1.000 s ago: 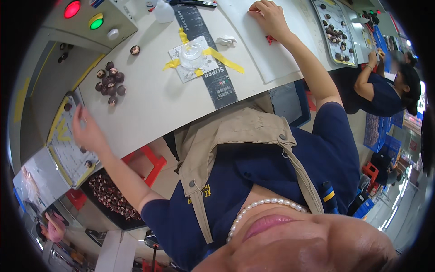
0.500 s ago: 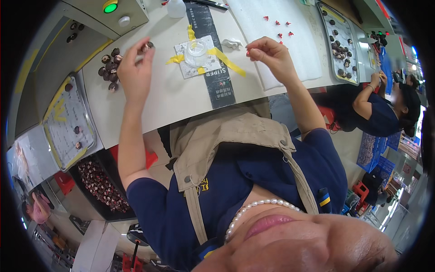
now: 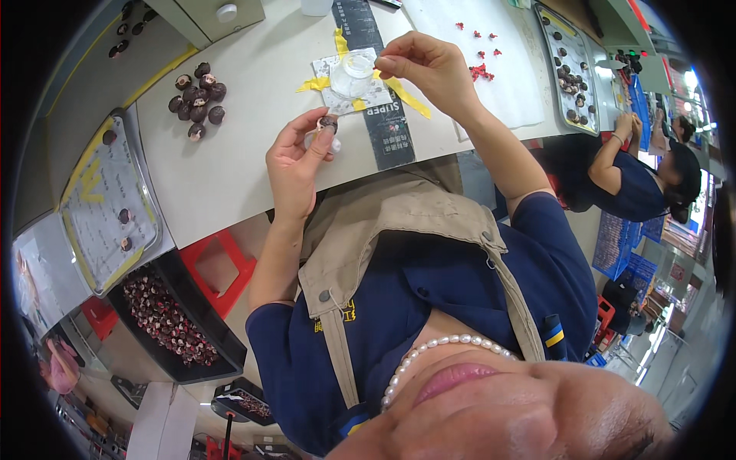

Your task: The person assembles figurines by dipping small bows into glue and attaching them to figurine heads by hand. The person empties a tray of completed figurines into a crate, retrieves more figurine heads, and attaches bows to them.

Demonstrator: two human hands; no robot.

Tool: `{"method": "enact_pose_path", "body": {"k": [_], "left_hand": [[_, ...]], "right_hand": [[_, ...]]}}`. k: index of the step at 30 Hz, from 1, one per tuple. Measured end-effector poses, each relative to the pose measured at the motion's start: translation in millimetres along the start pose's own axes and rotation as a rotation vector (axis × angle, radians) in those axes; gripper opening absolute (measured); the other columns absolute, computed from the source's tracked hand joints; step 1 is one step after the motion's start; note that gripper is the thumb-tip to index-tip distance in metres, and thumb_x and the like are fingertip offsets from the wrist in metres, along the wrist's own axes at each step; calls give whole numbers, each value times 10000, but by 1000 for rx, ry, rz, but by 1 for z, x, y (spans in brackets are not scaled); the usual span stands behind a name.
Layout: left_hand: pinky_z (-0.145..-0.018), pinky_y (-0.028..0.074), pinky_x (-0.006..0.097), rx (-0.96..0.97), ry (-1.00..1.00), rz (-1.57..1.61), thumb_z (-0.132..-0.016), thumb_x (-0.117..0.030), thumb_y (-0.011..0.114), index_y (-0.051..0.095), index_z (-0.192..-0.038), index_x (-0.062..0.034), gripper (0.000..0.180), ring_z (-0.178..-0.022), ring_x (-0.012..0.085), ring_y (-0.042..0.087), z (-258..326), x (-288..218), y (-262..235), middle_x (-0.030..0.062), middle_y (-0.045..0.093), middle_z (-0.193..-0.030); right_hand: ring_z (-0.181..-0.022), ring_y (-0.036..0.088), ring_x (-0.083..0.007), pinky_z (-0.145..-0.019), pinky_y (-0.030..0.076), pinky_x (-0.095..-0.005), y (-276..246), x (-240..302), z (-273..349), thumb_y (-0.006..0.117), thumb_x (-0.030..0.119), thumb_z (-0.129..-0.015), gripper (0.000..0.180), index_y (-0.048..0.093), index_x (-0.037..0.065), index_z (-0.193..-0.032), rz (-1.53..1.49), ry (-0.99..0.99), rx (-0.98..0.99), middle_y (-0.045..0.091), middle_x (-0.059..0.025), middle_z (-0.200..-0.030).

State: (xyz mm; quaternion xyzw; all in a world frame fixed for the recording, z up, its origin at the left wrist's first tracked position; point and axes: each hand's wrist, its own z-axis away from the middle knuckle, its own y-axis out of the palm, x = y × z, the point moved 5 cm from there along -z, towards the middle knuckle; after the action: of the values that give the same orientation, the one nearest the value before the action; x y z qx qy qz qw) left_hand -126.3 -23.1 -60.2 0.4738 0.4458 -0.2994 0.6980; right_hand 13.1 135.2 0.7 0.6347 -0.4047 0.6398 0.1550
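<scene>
My left hand (image 3: 295, 157) is raised over the near edge of the white table (image 3: 238, 161) and pinches a small dark round part (image 3: 328, 121) between thumb and fingertips. My right hand (image 3: 429, 69) hovers beside a clear round cup (image 3: 353, 70) that sits on a white card held down with yellow tape (image 3: 399, 92). Its thumb and forefinger are pinched together on something too small to make out. A pile of several more dark round parts (image 3: 198, 100) lies on the table to the left.
A metal tray (image 3: 107, 203) with a few dark parts sits at the left, a black bin (image 3: 172, 314) full of parts below it. Red bits (image 3: 479, 69) lie on a white sheet, another tray (image 3: 571, 69) beyond. A co-worker (image 3: 636, 176) works at the right.
My left hand came from the left tray to the pile, then to the table's near edge with a dark part. My right hand drew back from the red bits to the clear cup.
</scene>
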Motion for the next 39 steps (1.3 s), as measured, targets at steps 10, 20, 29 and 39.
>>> {"method": "enact_pose_path", "body": {"k": [10, 20, 29, 39], "left_hand": [[-643, 461, 193, 24, -85, 192, -826, -72, 637, 570, -1092, -15, 281, -825, 70, 563, 4, 8, -16, 68, 618, -1022], [-689, 478, 179, 33, -111, 219, -858, -79, 600, 535, -1151, -36, 303, -873, 73, 583, -5, 15, 1, 81, 614, -1079], [-728, 497, 211, 11, -122, 338, -852, -61, 605, 517, -1153, -30, 315, -918, 87, 580, -19, 18, 44, 53, 604, -1060], [-709, 507, 211, -21, -97, 334, -840, -23, 606, 537, -1132, -18, 300, -868, 76, 578, -29, 22, 73, 41, 602, -1014]], "right_hand": [[-746, 522, -173, -630, 419, -296, 42, 22, -22, 666, 124, -792, 97, 620, 41, -811, 717, -364, -135, 567, -29, -769], [-710, 492, -202, -658, 402, -316, 42, 33, -23, 668, 116, -775, 110, 577, 55, -781, 908, -539, -86, 532, -38, -726], [-664, 538, -162, -594, 418, -258, 0, 26, -12, 649, 98, -804, 94, 586, 32, -827, 483, -389, -97, 556, -58, -751], [-691, 509, -80, -633, 429, -220, -16, 6, 16, 620, 85, -842, 100, 553, 10, -836, 96, -83, 65, 563, -25, -751]]}}
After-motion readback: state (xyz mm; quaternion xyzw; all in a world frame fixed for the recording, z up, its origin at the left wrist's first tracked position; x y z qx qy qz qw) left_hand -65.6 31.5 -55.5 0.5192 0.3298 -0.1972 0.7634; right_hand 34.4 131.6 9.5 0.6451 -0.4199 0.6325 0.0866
